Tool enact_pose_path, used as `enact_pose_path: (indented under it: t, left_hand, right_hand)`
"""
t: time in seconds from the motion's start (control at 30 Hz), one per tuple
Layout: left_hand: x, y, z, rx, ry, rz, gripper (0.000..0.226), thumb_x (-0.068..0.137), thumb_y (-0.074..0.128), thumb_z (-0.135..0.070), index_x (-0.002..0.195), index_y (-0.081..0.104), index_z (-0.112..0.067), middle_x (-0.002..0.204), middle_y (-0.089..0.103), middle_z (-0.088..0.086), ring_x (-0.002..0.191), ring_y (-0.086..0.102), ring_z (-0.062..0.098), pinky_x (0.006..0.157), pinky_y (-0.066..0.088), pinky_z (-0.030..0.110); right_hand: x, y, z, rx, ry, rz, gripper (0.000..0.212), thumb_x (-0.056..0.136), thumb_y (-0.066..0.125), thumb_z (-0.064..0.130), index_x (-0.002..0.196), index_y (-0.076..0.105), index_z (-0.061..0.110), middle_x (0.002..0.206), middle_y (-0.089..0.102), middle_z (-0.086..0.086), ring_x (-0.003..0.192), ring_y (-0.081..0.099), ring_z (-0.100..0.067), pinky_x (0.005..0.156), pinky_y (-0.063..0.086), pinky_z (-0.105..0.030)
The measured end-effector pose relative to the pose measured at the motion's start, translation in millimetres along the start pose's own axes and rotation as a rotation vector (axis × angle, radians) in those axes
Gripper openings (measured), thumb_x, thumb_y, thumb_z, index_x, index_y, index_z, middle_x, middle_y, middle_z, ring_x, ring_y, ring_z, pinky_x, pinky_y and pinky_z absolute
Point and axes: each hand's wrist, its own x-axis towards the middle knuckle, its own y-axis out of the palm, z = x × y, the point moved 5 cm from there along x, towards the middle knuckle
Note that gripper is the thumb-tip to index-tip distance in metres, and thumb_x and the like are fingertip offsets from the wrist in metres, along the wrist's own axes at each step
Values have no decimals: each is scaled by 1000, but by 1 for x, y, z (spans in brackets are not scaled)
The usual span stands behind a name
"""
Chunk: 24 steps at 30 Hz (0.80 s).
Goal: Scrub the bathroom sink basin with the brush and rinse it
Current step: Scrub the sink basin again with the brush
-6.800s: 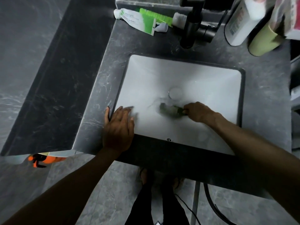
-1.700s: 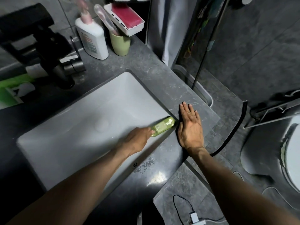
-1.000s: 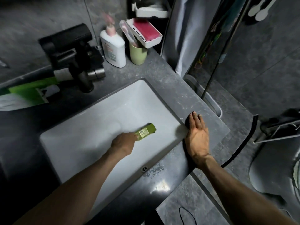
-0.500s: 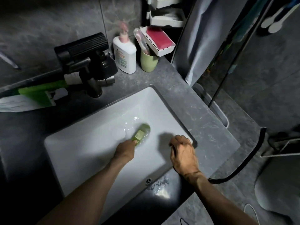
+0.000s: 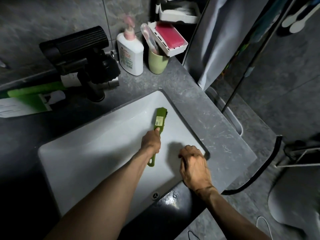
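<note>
The white rectangular sink basin (image 5: 103, 153) is set in a grey stone counter (image 5: 221, 129). My left hand (image 5: 152, 142) grips the handle of a green scrub brush (image 5: 160, 119), thumb on top. The brush's dark-bristled head lies against the basin wall near the far right corner. The handle's end sticks out below my wrist. My right hand (image 5: 194, 164) sits inside the basin by its near right corner, fingers curled, with nothing seen in it. The drain is hidden.
A black faucet (image 5: 90, 66) stands behind the basin. At the back are a white pump bottle (image 5: 131, 52), a green cup (image 5: 157, 62) with toothbrushes and a tray with pink soap (image 5: 168, 37). A green box (image 5: 29, 101) lies left. A black hose (image 5: 259, 172) curves right.
My left hand has pushed the brush from the basin's middle to its far right corner. My right hand, flat on the counter a second ago, has curled and stays by the near right corner.
</note>
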Motion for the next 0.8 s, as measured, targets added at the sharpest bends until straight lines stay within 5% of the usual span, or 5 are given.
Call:
enact_pose_path:
  t: [0.23,0.4,0.5,0.8]
  left_hand:
    - [-28,-17,73,288,-126,21,44,109,27,-46,115,51,-10,101,70,16,71,69,27,54,56,32]
    - [-2,-52,82,275,-129,-238,24,106,43,-32,114,49,-10,111,67,17,94,70,39,80,61,46]
    - [9,-59,82,203,-169,-294,21,104,48,-28,112,50,-9,109,68,18,89,71,41,75,63,47]
    - [2,17,46,14,-163,-79,24,106,39,-22,115,57,-8,106,71,20,87,74,41,72,64,49]
  right_hand:
    - [-1,0,0,-30,27,7,17,79,53,3,83,61,17,84,58,1,81,55,-19,70,45,-29]
    - [-1,-1,0,-32,27,12,15,76,54,4,79,59,18,81,59,0,81,57,-23,67,45,-32]
    - [-1,-1,0,-33,27,24,13,78,51,6,78,58,18,79,58,0,79,57,-23,65,45,-32]
    - [-2,-4,5,-67,35,26,15,75,59,5,74,58,20,74,55,3,68,56,-19,60,35,-23]
